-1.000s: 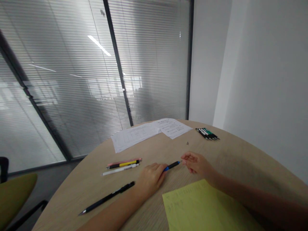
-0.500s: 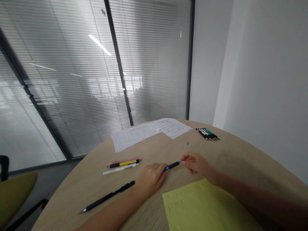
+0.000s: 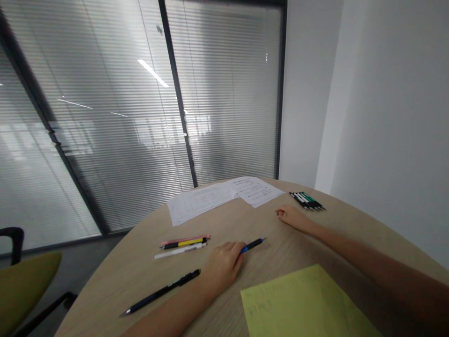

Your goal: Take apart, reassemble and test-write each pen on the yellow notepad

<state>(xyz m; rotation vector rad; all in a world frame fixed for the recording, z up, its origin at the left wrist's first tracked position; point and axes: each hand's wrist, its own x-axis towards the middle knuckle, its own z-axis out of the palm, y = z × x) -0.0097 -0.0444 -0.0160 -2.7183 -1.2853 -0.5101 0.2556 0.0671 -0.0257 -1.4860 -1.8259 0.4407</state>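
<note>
My left hand (image 3: 224,264) rests on the table, closed round the rear of a blue pen (image 3: 253,245) with a black grip. The pen's pointed tip faces right, away from the fingers. Farther back, my right hand (image 3: 289,217) is down at the table top with its fingertips pinched together where a tiny dark piece lay. What sits between those fingertips is too small to name. A large black mechanical pencil (image 3: 161,293) lies left of my left wrist. Beyond it are a white pen (image 3: 178,251), a yellow and black pen (image 3: 184,243) and a pink one (image 3: 192,237).
A yellow sheet (image 3: 298,299) lies at the near edge of the round wooden table (image 3: 140,252). Printed white papers (image 3: 203,201) are at the back. Several black, white and green pens (image 3: 307,201) lie in a row at the back right. A chair (image 3: 31,285) stands left.
My right hand has left the pen's tip and moved back and right to the tiny dark piece. The left hand still holds the pen. The view has shifted slightly.
</note>
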